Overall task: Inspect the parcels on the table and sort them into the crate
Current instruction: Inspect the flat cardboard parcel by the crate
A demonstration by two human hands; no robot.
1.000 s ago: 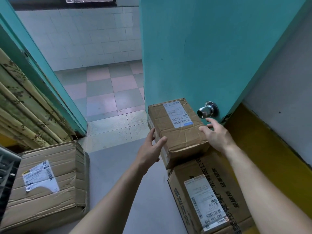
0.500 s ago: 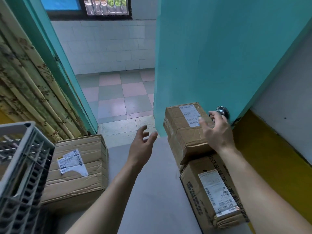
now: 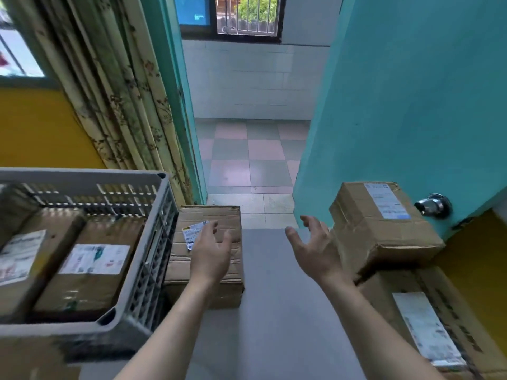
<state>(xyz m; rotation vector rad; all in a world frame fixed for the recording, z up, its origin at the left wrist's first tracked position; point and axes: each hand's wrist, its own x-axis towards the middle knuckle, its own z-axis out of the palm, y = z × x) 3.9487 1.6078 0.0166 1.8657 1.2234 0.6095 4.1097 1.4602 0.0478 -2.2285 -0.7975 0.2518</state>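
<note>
On the grey tabletop (image 3: 274,311), left side, grey slotted plastic crate (image 3: 142,259) with at least two labelled cardboard parcels inside: one with a white label (image 3: 90,270) near the crate's right wall, another (image 3: 19,259) at the far left, partly cut off by the frame edge. Just right of the crate, touching or nearly touching its wall, a creased cardboard parcel (image 3: 219,215) lying flat, shipping label on top. Left hand (image 3: 212,252) hangs over this parcel, palm down, fingers spread and relaxed, holding nothing; can't tell if the fingertips touch the cardboard. Right hand (image 3: 315,250) raised over bare tabletop between the middle parcel and the right-hand stack, fingers apart and loosely curved, empty, close to but apparently not touching the stack. Right side: smaller parcel (image 3: 384,231) with white and blue label stacked on a larger box (image 3: 452,311) with printed lettering and a long white label; the top one sits askew on the lower. Behind the stack, teal door (image 3: 411,105) with metal knob (image 3: 433,205), open onto a checkered tile floor (image 3: 247,160). Patterned curtain (image 3: 115,91) at left over a yellow wall (image 3: 35,127); barred window (image 3: 247,17) at the far end.
</note>
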